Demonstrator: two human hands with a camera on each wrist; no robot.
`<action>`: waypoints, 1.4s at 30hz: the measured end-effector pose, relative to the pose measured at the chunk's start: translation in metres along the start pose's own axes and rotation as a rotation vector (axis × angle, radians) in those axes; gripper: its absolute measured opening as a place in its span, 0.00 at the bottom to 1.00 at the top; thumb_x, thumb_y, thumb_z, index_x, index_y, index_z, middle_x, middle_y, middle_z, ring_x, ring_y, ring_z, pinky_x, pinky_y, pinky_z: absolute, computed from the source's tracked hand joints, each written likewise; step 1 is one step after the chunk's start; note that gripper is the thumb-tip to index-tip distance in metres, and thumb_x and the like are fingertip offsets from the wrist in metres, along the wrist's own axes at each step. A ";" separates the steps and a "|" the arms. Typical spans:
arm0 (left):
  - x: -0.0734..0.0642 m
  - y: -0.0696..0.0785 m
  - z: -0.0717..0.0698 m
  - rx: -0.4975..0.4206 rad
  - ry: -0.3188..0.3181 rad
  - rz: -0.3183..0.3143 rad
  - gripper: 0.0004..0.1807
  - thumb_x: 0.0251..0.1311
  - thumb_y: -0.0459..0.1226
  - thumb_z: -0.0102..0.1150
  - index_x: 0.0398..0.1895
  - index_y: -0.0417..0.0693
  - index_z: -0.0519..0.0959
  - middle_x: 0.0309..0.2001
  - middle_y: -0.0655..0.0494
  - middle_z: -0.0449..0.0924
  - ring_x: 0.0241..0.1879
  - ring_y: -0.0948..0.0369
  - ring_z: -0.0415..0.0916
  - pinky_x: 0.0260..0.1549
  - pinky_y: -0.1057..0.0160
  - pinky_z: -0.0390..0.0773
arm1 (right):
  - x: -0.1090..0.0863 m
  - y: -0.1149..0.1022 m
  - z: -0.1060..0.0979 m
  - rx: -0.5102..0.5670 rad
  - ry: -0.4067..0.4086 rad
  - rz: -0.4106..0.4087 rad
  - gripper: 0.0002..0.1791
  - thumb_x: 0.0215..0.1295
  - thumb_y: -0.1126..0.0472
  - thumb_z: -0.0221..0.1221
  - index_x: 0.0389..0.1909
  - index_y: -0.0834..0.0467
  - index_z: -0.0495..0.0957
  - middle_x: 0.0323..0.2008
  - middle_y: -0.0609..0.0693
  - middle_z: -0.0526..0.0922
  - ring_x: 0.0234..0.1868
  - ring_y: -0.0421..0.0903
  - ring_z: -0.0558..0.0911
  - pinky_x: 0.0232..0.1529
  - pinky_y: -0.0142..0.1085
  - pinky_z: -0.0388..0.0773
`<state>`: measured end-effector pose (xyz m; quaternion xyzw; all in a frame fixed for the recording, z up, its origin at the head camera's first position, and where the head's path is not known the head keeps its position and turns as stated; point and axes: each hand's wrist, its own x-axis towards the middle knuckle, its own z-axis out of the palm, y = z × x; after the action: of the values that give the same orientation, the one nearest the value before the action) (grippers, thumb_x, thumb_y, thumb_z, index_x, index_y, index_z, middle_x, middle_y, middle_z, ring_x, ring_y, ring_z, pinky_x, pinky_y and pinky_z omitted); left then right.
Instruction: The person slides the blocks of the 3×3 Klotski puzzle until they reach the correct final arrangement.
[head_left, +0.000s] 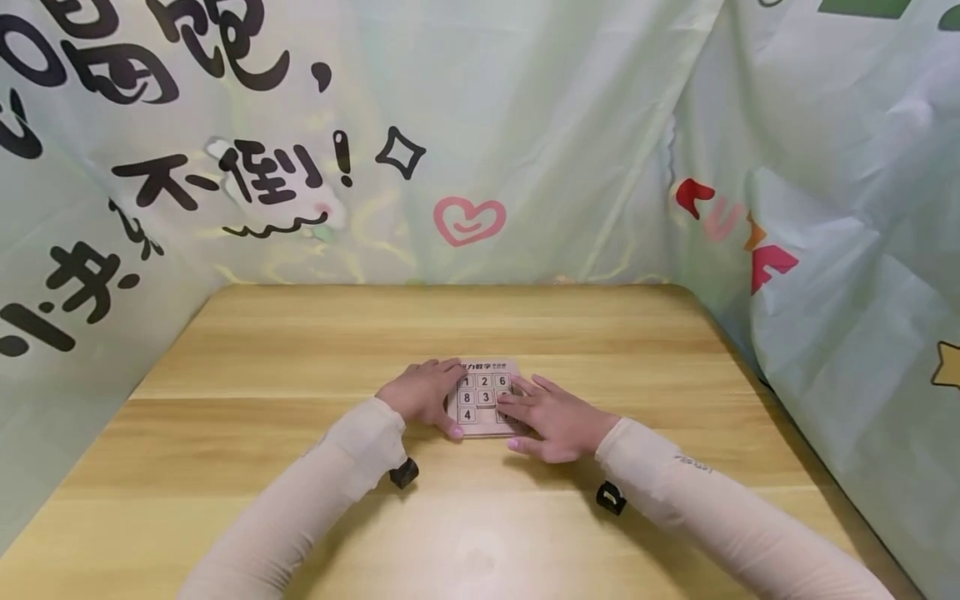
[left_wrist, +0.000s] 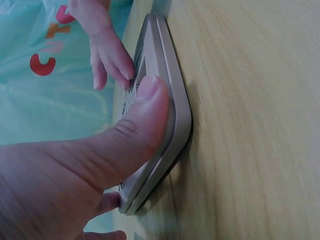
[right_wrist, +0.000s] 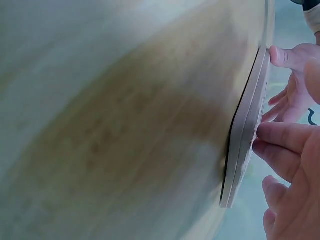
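A sliding number puzzle (head_left: 487, 430) with a pale frame lies on the table, its numbered tiles facing up. Tiles 1, 2, 6, 8, 3 and 4 can be read, and a gap shows below the 3. My left hand (head_left: 423, 394) holds the puzzle by its left side, fingers at the upper corner and thumb at the lower one. In the left wrist view the thumb (left_wrist: 142, 112) presses on the frame's edge. From the right, my right hand (head_left: 558, 423) reaches over with extended fingers; its fingertips touch the right-column tiles and hide part of them.
The wood-grain table (head_left: 480, 517) extends around the puzzle. Printed cloth (head_left: 555, 125) hangs behind the table and along both sides. Each wrist wears a black camera mount, one at the left wrist (head_left: 404, 473) and one at the right wrist (head_left: 611, 498).
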<state>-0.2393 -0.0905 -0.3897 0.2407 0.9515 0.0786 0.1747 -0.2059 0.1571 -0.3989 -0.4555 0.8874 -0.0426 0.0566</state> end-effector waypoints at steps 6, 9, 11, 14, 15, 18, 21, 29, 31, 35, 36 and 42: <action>0.002 0.001 -0.003 0.000 -0.002 -0.005 0.59 0.38 0.60 0.73 0.74 0.50 0.57 0.75 0.50 0.50 0.72 0.43 0.49 0.69 0.44 0.49 | -0.004 0.001 -0.001 -0.012 0.006 -0.005 0.34 0.72 0.43 0.47 0.67 0.64 0.67 0.66 0.59 0.69 0.72 0.61 0.55 0.70 0.57 0.47; 0.002 0.001 -0.003 0.001 0.001 -0.004 0.59 0.38 0.59 0.74 0.74 0.49 0.58 0.75 0.50 0.50 0.72 0.43 0.49 0.70 0.45 0.49 | -0.004 -0.001 -0.003 -0.018 0.006 -0.009 0.34 0.72 0.43 0.46 0.67 0.63 0.68 0.66 0.59 0.69 0.72 0.61 0.55 0.71 0.57 0.47; 0.002 0.001 -0.004 0.001 0.006 -0.002 0.59 0.37 0.59 0.74 0.74 0.49 0.58 0.75 0.49 0.51 0.72 0.43 0.49 0.69 0.44 0.50 | -0.002 -0.003 -0.003 -0.027 0.002 -0.012 0.34 0.72 0.42 0.46 0.67 0.63 0.67 0.67 0.58 0.68 0.72 0.61 0.55 0.71 0.56 0.47; 0.002 0.002 -0.005 -0.002 0.008 -0.003 0.59 0.37 0.59 0.74 0.73 0.48 0.59 0.75 0.49 0.51 0.71 0.42 0.50 0.69 0.44 0.50 | 0.001 -0.005 -0.002 -0.038 -0.004 -0.020 0.34 0.72 0.42 0.46 0.68 0.62 0.67 0.67 0.57 0.68 0.72 0.61 0.55 0.71 0.56 0.47; 0.001 0.002 -0.005 -0.003 0.009 -0.002 0.58 0.37 0.59 0.74 0.73 0.48 0.59 0.75 0.48 0.51 0.71 0.42 0.50 0.69 0.43 0.50 | 0.002 -0.006 -0.001 -0.039 -0.006 -0.021 0.34 0.72 0.42 0.46 0.68 0.62 0.67 0.67 0.57 0.68 0.72 0.61 0.55 0.71 0.56 0.47; 0.001 0.002 -0.005 -0.012 0.010 0.001 0.58 0.37 0.58 0.75 0.73 0.48 0.59 0.75 0.48 0.51 0.71 0.42 0.50 0.69 0.43 0.50 | 0.006 -0.007 0.000 -0.055 -0.007 -0.029 0.34 0.72 0.41 0.46 0.68 0.62 0.66 0.67 0.56 0.68 0.72 0.60 0.55 0.71 0.55 0.48; 0.001 0.001 -0.005 -0.018 0.007 0.003 0.58 0.38 0.58 0.75 0.73 0.48 0.59 0.75 0.48 0.51 0.71 0.42 0.49 0.69 0.43 0.49 | 0.011 -0.010 0.000 -0.067 -0.014 -0.036 0.35 0.72 0.41 0.45 0.68 0.61 0.66 0.68 0.56 0.67 0.72 0.60 0.55 0.71 0.55 0.48; 0.001 0.001 -0.004 -0.014 0.004 0.006 0.58 0.39 0.58 0.74 0.73 0.48 0.59 0.75 0.48 0.51 0.71 0.42 0.50 0.69 0.42 0.50 | 0.019 -0.014 -0.002 -0.053 -0.062 -0.019 0.36 0.72 0.39 0.44 0.70 0.60 0.64 0.69 0.55 0.64 0.73 0.59 0.54 0.71 0.55 0.46; 0.001 0.001 -0.004 -0.017 0.005 0.005 0.58 0.38 0.58 0.74 0.73 0.48 0.59 0.75 0.48 0.51 0.71 0.42 0.50 0.69 0.42 0.50 | 0.019 -0.013 -0.002 -0.050 -0.062 -0.012 0.36 0.72 0.39 0.44 0.70 0.60 0.64 0.69 0.55 0.64 0.73 0.59 0.53 0.71 0.55 0.46; 0.001 0.001 -0.003 -0.024 0.002 0.003 0.58 0.38 0.57 0.74 0.73 0.48 0.59 0.75 0.48 0.51 0.71 0.42 0.50 0.69 0.42 0.50 | 0.016 -0.007 -0.003 -0.047 -0.053 0.012 0.36 0.72 0.40 0.44 0.70 0.61 0.64 0.69 0.56 0.65 0.73 0.59 0.53 0.72 0.54 0.46; 0.001 0.001 -0.003 -0.025 -0.001 0.003 0.58 0.38 0.58 0.74 0.73 0.48 0.59 0.75 0.48 0.51 0.71 0.42 0.49 0.69 0.42 0.50 | 0.015 -0.005 -0.003 -0.045 -0.049 0.018 0.36 0.72 0.40 0.44 0.69 0.61 0.64 0.69 0.56 0.65 0.73 0.59 0.53 0.72 0.54 0.45; 0.002 0.001 -0.004 -0.016 -0.005 0.006 0.58 0.38 0.58 0.75 0.73 0.48 0.59 0.75 0.48 0.51 0.71 0.42 0.49 0.69 0.43 0.50 | 0.009 0.005 -0.003 -0.030 -0.038 0.048 0.36 0.72 0.40 0.44 0.69 0.63 0.64 0.69 0.56 0.65 0.73 0.59 0.51 0.72 0.55 0.44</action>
<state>-0.2418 -0.0894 -0.3867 0.2423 0.9497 0.0863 0.1787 -0.2161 0.1528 -0.3972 -0.4355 0.8974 -0.0193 0.0677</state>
